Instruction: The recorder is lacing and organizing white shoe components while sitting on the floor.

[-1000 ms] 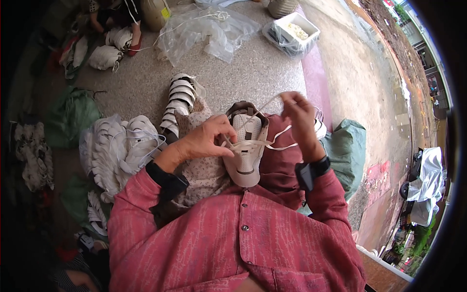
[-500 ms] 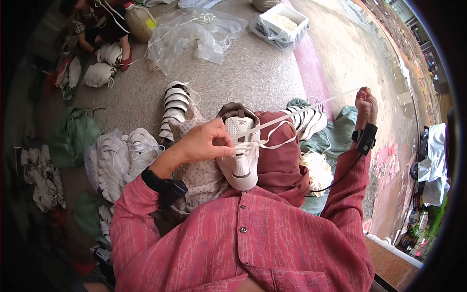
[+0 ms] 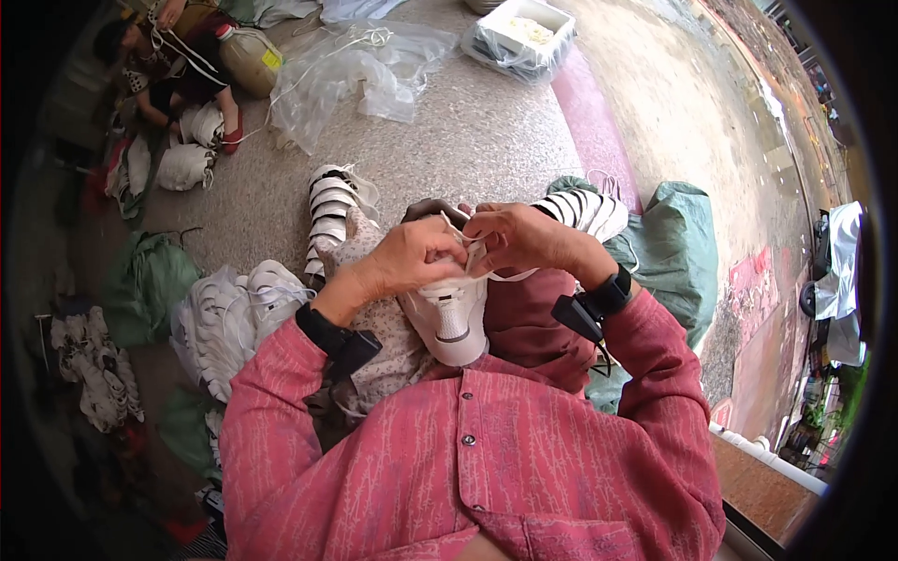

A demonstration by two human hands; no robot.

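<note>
The right hand [image 3: 533,241], its exact grip indeterminable, is back from the frame's right side beside the left hand [image 3: 409,254], which pinches the white lace [image 3: 510,276], so lace-drawing gives way to close two-handed work over the white shoe [image 3: 456,348], frame centre, rounded toe downward.

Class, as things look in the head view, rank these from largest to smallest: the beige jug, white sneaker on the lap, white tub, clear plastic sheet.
1. Clear plastic sheet
2. White sneaker and white tub: unsure, since the sneaker is nearer and partly covered
3. Beige jug
</note>
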